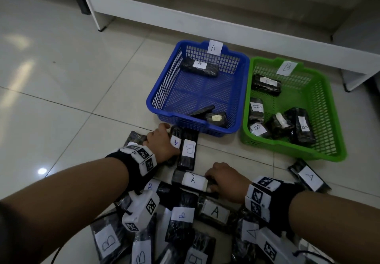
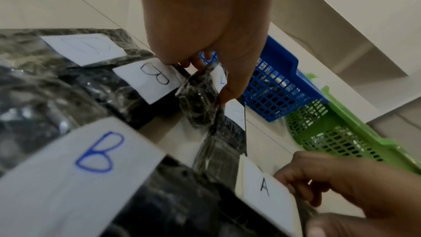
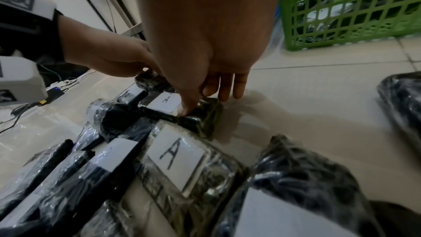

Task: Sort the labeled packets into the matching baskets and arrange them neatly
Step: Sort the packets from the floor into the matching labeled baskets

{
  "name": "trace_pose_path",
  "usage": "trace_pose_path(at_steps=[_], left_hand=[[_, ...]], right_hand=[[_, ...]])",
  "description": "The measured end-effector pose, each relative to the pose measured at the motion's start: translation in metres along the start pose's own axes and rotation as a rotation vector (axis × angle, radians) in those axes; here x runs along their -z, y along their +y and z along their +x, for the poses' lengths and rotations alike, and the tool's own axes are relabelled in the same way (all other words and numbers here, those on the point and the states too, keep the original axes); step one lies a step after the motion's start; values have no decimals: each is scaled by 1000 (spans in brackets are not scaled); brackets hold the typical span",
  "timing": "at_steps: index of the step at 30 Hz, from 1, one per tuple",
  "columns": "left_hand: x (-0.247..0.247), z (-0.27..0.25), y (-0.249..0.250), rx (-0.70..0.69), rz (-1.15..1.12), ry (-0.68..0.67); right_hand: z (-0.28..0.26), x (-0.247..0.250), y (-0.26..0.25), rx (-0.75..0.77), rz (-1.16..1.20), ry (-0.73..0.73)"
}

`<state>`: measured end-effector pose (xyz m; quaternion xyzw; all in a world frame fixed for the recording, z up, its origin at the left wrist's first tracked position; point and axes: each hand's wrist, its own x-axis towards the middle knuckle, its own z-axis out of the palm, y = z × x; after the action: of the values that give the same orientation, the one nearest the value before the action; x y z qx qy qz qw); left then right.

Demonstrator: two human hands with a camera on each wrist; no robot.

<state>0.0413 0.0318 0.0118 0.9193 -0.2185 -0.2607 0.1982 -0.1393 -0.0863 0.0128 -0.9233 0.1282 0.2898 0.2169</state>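
On the tiled floor lies a pile of black wrapped packets with white A or B labels. My left hand point(image 1: 164, 140) grips one A packet point(image 1: 176, 140) just in front of the blue basket point(image 1: 166, 82), which carries an A tag. In the left wrist view its fingers point(image 2: 200, 60) pinch that packet point(image 2: 198, 100), tilting it on edge. My right hand point(image 1: 213, 179) grips a second A packet point(image 1: 192, 179) at its right end. In the right wrist view the thumb point(image 3: 187, 109) presses that packet's point(image 3: 205, 116) near side and the fingers curl over the far side. The green basket point(image 1: 327, 119) carries a B tag.
The blue basket holds three packets, one at the back point(image 1: 199, 67). Several B packets lie in the green basket. A B packet point(image 1: 188, 152) lies beside my left hand and a lone A packet point(image 1: 309, 178) at the right. A white shelf unit point(image 1: 205, 23) stands behind.
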Motion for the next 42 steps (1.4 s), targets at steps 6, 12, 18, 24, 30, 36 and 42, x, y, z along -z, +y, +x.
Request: trace_pose_path(at_steps=[6,12,18,24,30,36,42], left_hand=[[14,1,9,60,-283,-141],[39,-3,18,53,-388,-335],[76,-6,27,63,-262,-779],[101,-14,70,-27,-350,-777],[104,4,94,-80,-482,-333],[100,35,83,-111,-476,-127],[100,58,78,-142,-336,-66]], right_hand=[[-12,12,13,-14,202,119],[-52,50,23,47,170,351],[-94,67,36,54,142,635],[-103,88,57,-39,262,900],[-77,111,72,-197,531,990],[-29,130,69,-169,622,1006],[13,138,50,-156,606,755]])
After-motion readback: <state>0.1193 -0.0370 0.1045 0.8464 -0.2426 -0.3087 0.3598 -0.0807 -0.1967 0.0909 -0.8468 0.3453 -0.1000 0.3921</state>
